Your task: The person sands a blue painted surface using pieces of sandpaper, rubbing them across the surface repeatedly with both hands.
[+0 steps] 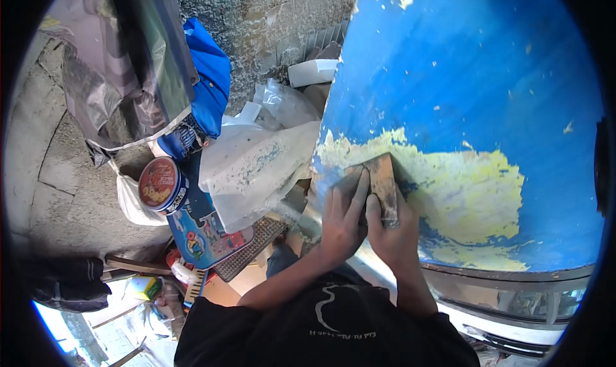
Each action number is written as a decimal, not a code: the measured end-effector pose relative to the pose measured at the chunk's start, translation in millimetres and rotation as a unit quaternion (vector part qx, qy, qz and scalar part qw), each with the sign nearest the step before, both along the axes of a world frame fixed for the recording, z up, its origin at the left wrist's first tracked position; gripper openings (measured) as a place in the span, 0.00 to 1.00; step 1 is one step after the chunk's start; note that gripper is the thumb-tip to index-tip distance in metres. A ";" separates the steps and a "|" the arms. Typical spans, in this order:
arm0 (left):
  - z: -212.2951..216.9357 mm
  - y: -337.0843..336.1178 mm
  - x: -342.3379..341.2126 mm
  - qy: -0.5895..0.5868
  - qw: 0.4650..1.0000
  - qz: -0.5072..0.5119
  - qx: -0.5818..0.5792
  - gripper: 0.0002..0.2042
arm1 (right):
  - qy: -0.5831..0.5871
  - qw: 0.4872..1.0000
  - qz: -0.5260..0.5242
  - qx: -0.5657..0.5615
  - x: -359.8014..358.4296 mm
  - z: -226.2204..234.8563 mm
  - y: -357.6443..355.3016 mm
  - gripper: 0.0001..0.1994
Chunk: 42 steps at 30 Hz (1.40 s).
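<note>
Both bare hands work at the blue painted panel [443, 78], right of centre. The left hand [343, 222] lies over the left portion of a flat brown block [384, 184], index finger extended up along its face. The right hand [390, 233] is just beside it, thumb on the block's near part, remaining fingers at its right edge. Grip: both hands closed on the block; underside of the block hidden.

Block location: on the panel, at the left part of a pale yellow patch [478, 197], tilted slightly relative to the panel's left edge. Patch outline ragged; blue streaks cross its lower part. Small pale chips are scattered over the blue paint. Fingers look dusted grey.

Below the panel's near edge: a glass window [513, 303] in a dark frame.

Left of the panel: crumpled translucent plastic sheeting [253, 165], dusty, partly covering a blue board with cartoon prints [199, 238]. A round tub with a red lid [159, 182] stands at the board's upper left, near a white bag [136, 200]. A metal grid [247, 251] lies along the board's lower right. Farther up: a blue bag [210, 78] beside a grey plastic cover [122, 65], and a rough grey wall [263, 33] behind.
</note>
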<state>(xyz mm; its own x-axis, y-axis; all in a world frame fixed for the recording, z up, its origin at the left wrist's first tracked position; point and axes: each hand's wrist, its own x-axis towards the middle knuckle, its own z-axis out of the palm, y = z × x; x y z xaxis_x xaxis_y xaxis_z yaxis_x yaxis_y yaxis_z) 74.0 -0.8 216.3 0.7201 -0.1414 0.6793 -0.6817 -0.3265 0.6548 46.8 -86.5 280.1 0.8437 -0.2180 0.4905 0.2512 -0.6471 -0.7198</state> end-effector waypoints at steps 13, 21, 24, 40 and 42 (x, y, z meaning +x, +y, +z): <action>3.0 4.3 31.7 0.010 0.996 0.075 -0.057 0.28 | 0.100 0.993 0.005 -0.055 25.5 -0.2 9.4 0.10; 6.3 7.8 19.4 0.019 0.998 0.051 -0.036 0.31 | 0.116 0.984 0.014 -0.131 9.7 2.5 3.9 0.11; -0.6 -1.9 10.2 0.007 0.999 0.023 -0.030 0.33 | 0.013 1.000 -0.021 0.016 6.8 -11.9 1.0 0.10; 22.3 7.0 24.4 0.043 0.998 -0.005 -0.035 0.33 | 0.004 0.999 -0.037 0.023 19.0 14.1 15.7 0.09; 26.0 13.6 29.6 0.072 0.993 0.002 -0.090 0.32 | 0.085 0.996 -0.027 -0.020 19.7 24.5 21.9 0.09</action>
<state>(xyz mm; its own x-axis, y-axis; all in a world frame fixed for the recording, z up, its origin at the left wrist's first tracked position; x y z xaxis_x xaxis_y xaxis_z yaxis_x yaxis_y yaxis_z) 103.6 12.8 242.3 0.8117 -0.0240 0.5836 -0.5760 -0.1982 0.7930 66.5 -64.6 304.7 0.9034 -0.2477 0.3501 0.0916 -0.6859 -0.7219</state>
